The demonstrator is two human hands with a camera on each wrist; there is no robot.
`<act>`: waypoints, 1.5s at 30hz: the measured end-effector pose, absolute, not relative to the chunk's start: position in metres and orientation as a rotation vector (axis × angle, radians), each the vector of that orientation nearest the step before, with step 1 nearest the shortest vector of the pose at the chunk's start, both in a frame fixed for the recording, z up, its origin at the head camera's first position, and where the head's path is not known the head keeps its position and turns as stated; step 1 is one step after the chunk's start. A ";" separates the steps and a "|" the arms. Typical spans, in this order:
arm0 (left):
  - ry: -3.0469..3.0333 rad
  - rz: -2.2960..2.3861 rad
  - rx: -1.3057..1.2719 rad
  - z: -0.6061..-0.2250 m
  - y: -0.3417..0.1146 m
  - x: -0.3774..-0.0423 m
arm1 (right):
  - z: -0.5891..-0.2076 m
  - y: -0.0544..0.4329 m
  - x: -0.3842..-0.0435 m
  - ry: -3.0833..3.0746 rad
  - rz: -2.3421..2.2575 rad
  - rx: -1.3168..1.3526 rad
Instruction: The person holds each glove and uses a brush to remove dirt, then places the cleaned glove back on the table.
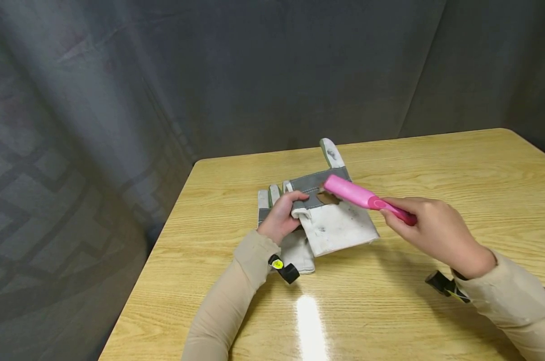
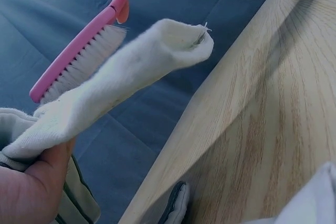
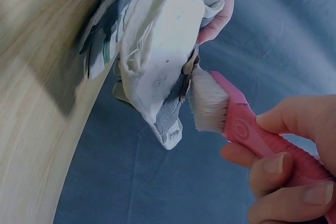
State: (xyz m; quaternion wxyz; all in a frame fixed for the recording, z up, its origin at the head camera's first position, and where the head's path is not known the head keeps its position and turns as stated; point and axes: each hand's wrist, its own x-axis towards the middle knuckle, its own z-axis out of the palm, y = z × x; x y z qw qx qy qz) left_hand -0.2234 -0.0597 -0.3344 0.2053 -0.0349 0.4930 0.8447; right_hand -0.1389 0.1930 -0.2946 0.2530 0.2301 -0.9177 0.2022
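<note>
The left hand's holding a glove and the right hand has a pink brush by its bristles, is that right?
Not quite: the right hand holds the pink brush by its handle, not its bristles, as the right wrist view shows. The left hand is indeed holding a glove.

White glare streaks the front of the bright table [image 1: 367, 311], the curtain [image 1: 299, 75] behind looks dim, a soft shadow falls beneath the right hand [image 1: 439, 230], and both wrist views lean bluish
</note>
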 end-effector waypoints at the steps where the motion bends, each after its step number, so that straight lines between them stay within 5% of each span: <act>1: 1.375 2.355 -0.100 -0.334 -0.060 -0.223 | -0.294 0.193 -0.139 -2.500 0.547 0.623; 45: 1.388 2.343 -0.103 -0.332 -0.054 -0.220 | -0.297 0.191 -0.139 -2.413 0.663 0.649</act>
